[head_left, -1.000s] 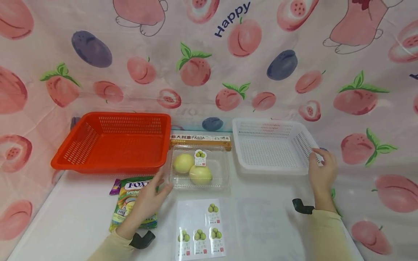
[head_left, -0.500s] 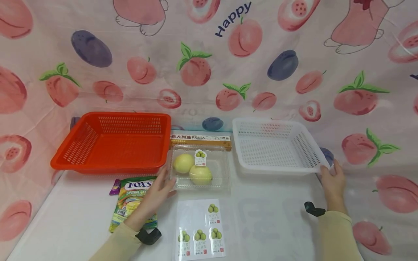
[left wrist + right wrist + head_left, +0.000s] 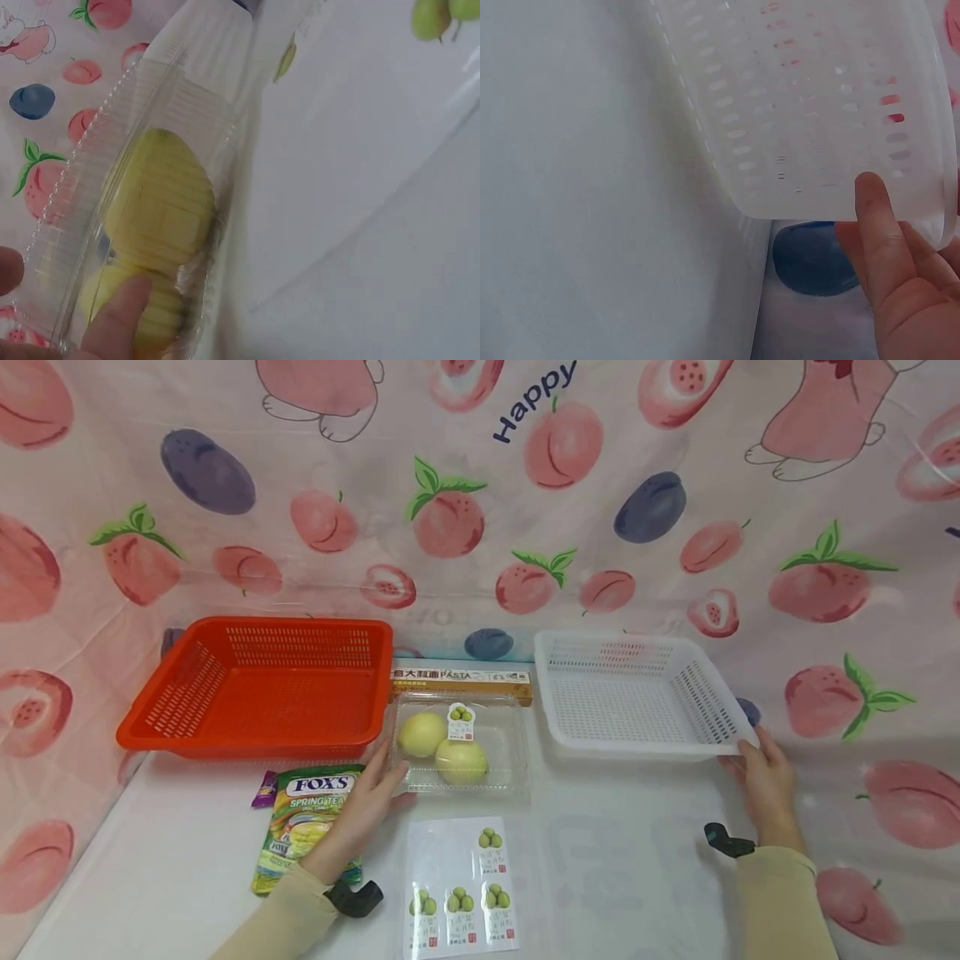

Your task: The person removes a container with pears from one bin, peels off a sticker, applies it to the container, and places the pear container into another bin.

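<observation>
A clear plastic fruit box (image 3: 506,756) holds two yellow-green fruits (image 3: 461,762) and carries a small fruit-printed label (image 3: 461,723) on its lid. My left hand (image 3: 363,802) is at the box's front left corner, fingers spread. In the left wrist view one fingertip (image 3: 131,296) lies against the box's side. To the right, a white plastic basket (image 3: 637,746) stands with nothing in it. My right hand (image 3: 770,785) grips its front right corner. One finger (image 3: 877,210) presses the basket's wall below the rim in the right wrist view; the others go behind the corner.
A red basket (image 3: 262,747) stands at the left. Before it lie a green FOX'S candy bag (image 3: 315,810), partly under my left forearm, and a purple packet (image 3: 264,792). A pasta box (image 3: 461,678) lies behind the fruit box; a label sheet (image 3: 442,860) lies in front.
My right hand has moved from the white basket's right rim forward to its front corner. My left hand has shifted slightly right toward the fruit box. The box and baskets stay in place.
</observation>
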Demonstrator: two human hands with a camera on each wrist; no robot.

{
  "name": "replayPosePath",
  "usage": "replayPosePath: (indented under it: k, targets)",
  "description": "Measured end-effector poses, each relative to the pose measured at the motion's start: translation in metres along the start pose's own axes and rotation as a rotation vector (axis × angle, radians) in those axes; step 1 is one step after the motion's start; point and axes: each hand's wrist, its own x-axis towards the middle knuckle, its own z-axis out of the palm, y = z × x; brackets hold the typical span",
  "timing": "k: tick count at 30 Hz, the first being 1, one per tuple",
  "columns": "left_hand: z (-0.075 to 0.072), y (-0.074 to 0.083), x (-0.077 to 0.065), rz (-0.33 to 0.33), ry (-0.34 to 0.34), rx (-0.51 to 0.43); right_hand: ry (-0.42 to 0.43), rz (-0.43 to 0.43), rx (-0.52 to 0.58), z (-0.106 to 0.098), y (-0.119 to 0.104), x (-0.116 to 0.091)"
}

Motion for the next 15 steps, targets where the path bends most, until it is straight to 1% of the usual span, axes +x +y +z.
replayPosePath:
  k: [3, 6, 11, 15]
  targets:
    - [0.004, 0.002, 0.0, 0.006, 0.036, -0.01, -0.014, 0.009, 0.026, -0.002, -0.002, -0.001]
    - [0.008, 0.004, 0.0, -0.005, 0.091, 0.004, -0.016, 0.018, 0.043, -0.003, -0.003, -0.001]
    - [0.014, 0.008, -0.001, -0.016, 0.178, 0.03, -0.009, 0.018, 0.019, -0.002, -0.002, -0.002]
    - [0.016, 0.01, -0.003, -0.03, 0.199, -0.008, -0.013, 0.002, 0.011, -0.003, -0.001, -0.001]
